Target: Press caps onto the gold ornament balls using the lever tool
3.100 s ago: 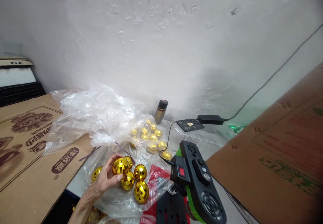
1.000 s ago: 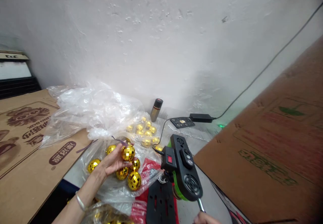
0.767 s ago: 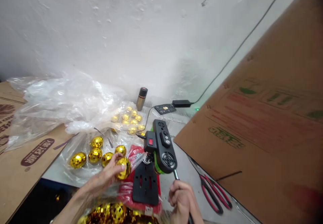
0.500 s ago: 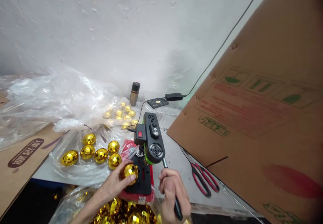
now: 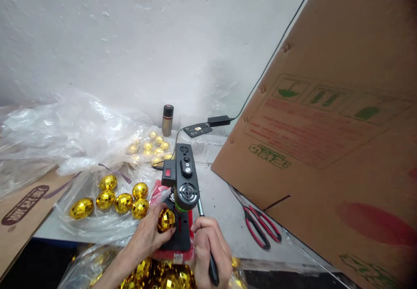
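Between the thumb and fingers of my left hand (image 5: 148,232) is a shiny gold mirrored ball (image 5: 167,220), held over the black base plate (image 5: 182,234) of a small bench drill press. The black drill head (image 5: 186,178), with two round vents and a box with a red switch (image 5: 168,172), stands just above and to the right of the ball. My right hand (image 5: 213,250) is wrapped round the black grip of the press's metal lever (image 5: 213,268). Whether the ball touches the plate or the drill is hidden.
Several gold balls (image 5: 124,203) lie on clear plastic at the left; more fill a bag (image 5: 143,271) below my hands. Red-handled scissors (image 5: 260,228) lie at the right beside a big cardboard box (image 5: 319,150). A bottle (image 5: 167,121) and power adapter (image 5: 219,120) stand by the wall.
The view has shifted slightly, so most things appear further left. My left hand has brought the gold ball closer to the drill head. My right hand still grips the lever.
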Motion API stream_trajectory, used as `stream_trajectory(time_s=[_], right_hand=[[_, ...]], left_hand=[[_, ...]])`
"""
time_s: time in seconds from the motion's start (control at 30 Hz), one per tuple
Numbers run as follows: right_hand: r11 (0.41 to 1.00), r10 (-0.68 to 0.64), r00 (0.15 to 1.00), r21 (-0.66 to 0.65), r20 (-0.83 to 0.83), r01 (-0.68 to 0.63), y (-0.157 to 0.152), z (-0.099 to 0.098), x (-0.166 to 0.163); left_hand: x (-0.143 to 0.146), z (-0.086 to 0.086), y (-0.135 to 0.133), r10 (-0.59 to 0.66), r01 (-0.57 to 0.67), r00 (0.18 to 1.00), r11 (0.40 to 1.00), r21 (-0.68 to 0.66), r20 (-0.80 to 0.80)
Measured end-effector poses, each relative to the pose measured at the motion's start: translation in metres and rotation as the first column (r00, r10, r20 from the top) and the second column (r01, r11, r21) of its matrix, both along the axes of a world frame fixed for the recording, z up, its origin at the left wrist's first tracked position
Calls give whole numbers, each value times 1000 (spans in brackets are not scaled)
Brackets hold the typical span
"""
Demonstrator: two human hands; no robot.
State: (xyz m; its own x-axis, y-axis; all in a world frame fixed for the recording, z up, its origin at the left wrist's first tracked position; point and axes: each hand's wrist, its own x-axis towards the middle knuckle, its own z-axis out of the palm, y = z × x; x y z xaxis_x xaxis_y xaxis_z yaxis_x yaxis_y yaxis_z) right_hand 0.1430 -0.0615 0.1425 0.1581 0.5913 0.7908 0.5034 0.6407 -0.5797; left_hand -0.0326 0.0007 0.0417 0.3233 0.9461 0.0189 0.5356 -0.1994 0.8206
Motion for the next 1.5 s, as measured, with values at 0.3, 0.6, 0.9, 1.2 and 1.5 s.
stream_trajectory(time_s=[0.3, 0.6, 0.9, 1.2, 1.5], right_hand=[[988, -94, 983, -140, -155, 72, -10, 7, -20], [984, -131, 973, -147, -189, 103, -12, 10, -22], [983, -134, 977, -143, -165, 111, -12, 9, -21], [984, -140, 977, -136, -160, 118, -12, 11, -20], [983, -129, 965, -160, -229, 93, -12, 14, -25]], left_hand=[[18, 6, 13, -35, 43, 992, 997, 64, -124], [11, 7, 16, -73, 83, 992, 992, 97, -106], [17, 10, 25, -158, 173, 980, 977, 124, -122], [20, 14, 25, -187, 201, 976, 971, 130, -113], [31, -17, 10, -106, 109, 994, 992, 68, -40]])
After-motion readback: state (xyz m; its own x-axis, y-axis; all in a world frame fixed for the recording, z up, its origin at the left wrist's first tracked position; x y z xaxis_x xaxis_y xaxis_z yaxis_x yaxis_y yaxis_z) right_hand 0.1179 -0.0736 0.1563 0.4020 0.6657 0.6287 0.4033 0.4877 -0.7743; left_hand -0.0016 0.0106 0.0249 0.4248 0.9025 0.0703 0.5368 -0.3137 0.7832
